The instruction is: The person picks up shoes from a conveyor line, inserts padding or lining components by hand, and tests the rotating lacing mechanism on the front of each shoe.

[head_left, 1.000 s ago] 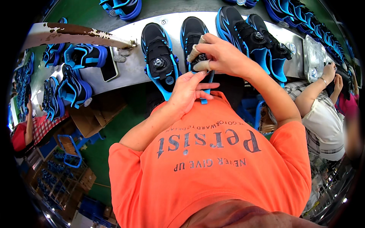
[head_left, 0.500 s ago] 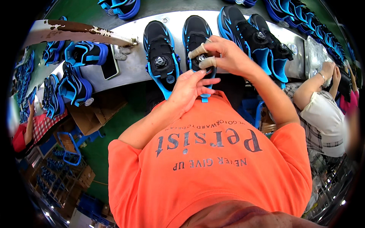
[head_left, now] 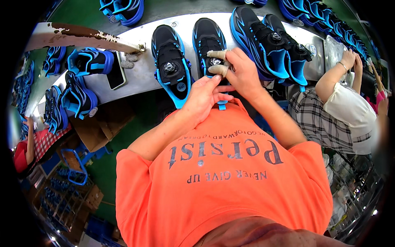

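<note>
From where I stand, the middle of the black shoe [head_left: 207, 35] being handled is hard to see; it lies on the bench [head_left: 140, 76] to the right of the phone [head_left: 116, 78], past a matching shoe [head_left: 166, 49]. The right hand [head_left: 245, 72], two of its fingers in tan sleeves, bends over the round dial [head_left: 214, 61] and covers part of it; I can't tell whether those fingertips pinch anything. The left hand [head_left: 200, 96] hides most of the heel opening, its fingers loosely parted and its thumb meeting the right hand's sleeved tips, and any grip there is lost to me too. Far right of the phone, some clear plastic [head_left: 335, 49], tray or bag, has contents I can't make out, and the co-worker [head_left: 352, 111] beside it is cut off by dark edges. Below the phone, the inside of a brown carton [head_left: 92, 133] is too dim to read. The bench is smooth, shiny metal; the post [head_left: 82, 35] just beyond the phone is flaking from white to rust brown. Next to the phone's right edge sit rough grey lumps [head_left: 128, 61]. Both shoes have matt black uppers and bright blue lining.
</note>
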The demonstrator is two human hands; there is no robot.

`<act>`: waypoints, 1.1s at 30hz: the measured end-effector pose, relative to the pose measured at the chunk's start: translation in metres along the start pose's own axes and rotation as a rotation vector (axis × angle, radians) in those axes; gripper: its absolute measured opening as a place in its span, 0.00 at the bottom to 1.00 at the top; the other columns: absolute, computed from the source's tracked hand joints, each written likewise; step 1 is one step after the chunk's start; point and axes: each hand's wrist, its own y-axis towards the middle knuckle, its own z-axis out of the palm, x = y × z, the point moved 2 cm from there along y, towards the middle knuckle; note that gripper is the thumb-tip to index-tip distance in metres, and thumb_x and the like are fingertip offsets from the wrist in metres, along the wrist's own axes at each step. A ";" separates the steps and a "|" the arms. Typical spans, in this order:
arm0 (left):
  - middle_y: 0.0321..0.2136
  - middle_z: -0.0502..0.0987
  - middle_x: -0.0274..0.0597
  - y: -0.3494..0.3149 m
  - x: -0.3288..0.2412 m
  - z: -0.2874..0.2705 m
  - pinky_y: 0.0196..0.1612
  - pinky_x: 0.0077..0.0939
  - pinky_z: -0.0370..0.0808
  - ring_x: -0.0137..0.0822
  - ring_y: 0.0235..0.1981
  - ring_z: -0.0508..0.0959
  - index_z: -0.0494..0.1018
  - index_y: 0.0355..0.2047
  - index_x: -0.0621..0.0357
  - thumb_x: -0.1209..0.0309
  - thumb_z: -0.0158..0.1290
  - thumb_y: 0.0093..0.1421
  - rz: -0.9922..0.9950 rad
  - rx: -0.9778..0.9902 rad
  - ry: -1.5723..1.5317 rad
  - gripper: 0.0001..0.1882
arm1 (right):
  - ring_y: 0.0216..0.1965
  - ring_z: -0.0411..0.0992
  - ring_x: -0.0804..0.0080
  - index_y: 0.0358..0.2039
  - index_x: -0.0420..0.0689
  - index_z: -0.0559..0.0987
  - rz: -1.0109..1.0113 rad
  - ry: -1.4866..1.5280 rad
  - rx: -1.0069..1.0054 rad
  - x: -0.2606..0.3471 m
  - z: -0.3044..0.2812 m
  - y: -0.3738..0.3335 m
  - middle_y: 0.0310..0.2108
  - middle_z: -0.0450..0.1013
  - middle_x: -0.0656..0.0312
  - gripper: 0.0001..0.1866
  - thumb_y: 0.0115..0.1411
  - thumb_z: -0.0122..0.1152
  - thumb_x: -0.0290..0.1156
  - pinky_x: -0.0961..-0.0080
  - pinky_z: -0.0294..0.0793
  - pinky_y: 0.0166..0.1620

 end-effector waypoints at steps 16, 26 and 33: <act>0.35 0.71 0.33 -0.042 -0.106 -0.035 0.33 0.18 0.65 0.25 0.29 0.66 0.77 0.47 0.56 0.75 0.59 0.54 0.816 -0.100 1.342 0.19 | 0.55 0.65 0.46 0.65 0.61 0.64 -0.225 -0.154 0.531 -0.035 0.092 0.143 0.55 0.64 0.45 0.33 0.60 0.58 0.51 0.59 0.65 0.58; 0.41 0.74 0.34 -0.037 -0.107 -0.047 0.37 0.15 0.65 0.24 0.32 0.65 0.72 0.53 0.58 0.76 0.58 0.54 0.696 -0.318 1.392 0.23 | 0.57 0.64 0.42 0.67 0.67 0.61 -0.120 -0.279 0.573 -0.029 0.128 0.152 0.55 0.62 0.42 0.38 0.56 0.60 0.55 0.59 0.67 0.58; 0.40 0.76 0.33 -0.038 -0.111 -0.046 0.43 0.22 0.66 0.29 0.42 0.70 0.72 0.51 0.57 0.71 0.62 0.52 0.832 -0.154 1.457 0.24 | 0.53 0.67 0.44 0.65 0.65 0.64 -0.146 -0.241 0.551 -0.036 0.130 0.151 0.51 0.65 0.44 0.37 0.56 0.62 0.55 0.60 0.69 0.55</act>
